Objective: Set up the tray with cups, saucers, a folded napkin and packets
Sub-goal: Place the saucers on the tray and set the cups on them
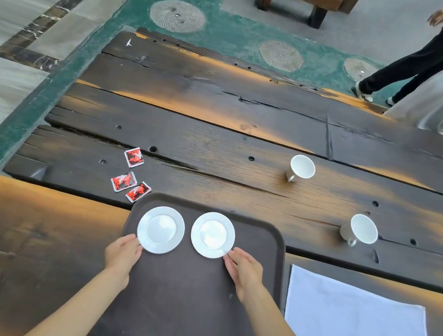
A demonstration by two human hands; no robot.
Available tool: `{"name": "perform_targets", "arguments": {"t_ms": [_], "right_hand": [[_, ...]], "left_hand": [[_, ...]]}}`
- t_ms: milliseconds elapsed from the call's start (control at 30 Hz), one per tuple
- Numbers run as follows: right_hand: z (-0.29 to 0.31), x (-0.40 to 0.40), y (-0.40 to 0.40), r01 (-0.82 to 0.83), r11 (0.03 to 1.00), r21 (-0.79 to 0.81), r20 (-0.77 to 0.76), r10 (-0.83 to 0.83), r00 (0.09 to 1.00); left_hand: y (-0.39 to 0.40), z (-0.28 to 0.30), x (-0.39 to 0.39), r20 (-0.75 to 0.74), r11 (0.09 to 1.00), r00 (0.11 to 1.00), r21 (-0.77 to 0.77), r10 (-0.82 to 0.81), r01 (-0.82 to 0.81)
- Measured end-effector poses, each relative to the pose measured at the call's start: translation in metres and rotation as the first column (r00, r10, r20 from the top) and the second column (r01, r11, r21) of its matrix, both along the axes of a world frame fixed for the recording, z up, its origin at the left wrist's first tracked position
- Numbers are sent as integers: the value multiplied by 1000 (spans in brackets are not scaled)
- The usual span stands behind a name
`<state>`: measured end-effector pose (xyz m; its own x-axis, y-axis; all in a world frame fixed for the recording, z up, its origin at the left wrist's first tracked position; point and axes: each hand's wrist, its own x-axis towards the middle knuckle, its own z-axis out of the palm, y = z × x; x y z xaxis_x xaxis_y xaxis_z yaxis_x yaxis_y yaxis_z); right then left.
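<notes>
Fingertips (pixel 134 241) at saucers (pixel 161 229), cups (pixel 302 167) apart

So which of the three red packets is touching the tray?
The nearest packet, its corner overlapping the tray rim; the other two packets lie clear.

Count rn: 1 tray (pixel 194 303) in front of me. 2 saucers on it, left saucer (pixel 161 229) & right saucer (pixel 212 234). 2 cups on the table, far cup (pixel 301 167) & near cup (pixel 361 229). 3 red packets: top packet (pixel 133 157), mid packet (pixel 124 181), low packet (pixel 138 191). 1 napkin (pixel 356 329). 2 hands, my left hand (pixel 121 256) & right hand (pixel 244 271).
</notes>
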<state>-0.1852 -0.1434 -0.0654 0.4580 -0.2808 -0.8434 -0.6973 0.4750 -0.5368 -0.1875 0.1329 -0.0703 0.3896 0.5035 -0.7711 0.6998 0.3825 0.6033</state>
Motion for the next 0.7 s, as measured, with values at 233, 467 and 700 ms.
{"name": "perform_targets", "arguments": {"t_ms": [233,467,700], "right_hand": [[37,-4,-46,-126,986,-105,139,140,980],[71,10,-146,-31,976,-214,258,87,962],[70,13,-250,173,957,-233,257,-111,960]], "left_hand": [[-14,35,2,-22,867,913,304,-407,394],[-93,73,45,105,737,773,404,-625,541],[-204,79,108,228,646,613,407,-757,646]]}}
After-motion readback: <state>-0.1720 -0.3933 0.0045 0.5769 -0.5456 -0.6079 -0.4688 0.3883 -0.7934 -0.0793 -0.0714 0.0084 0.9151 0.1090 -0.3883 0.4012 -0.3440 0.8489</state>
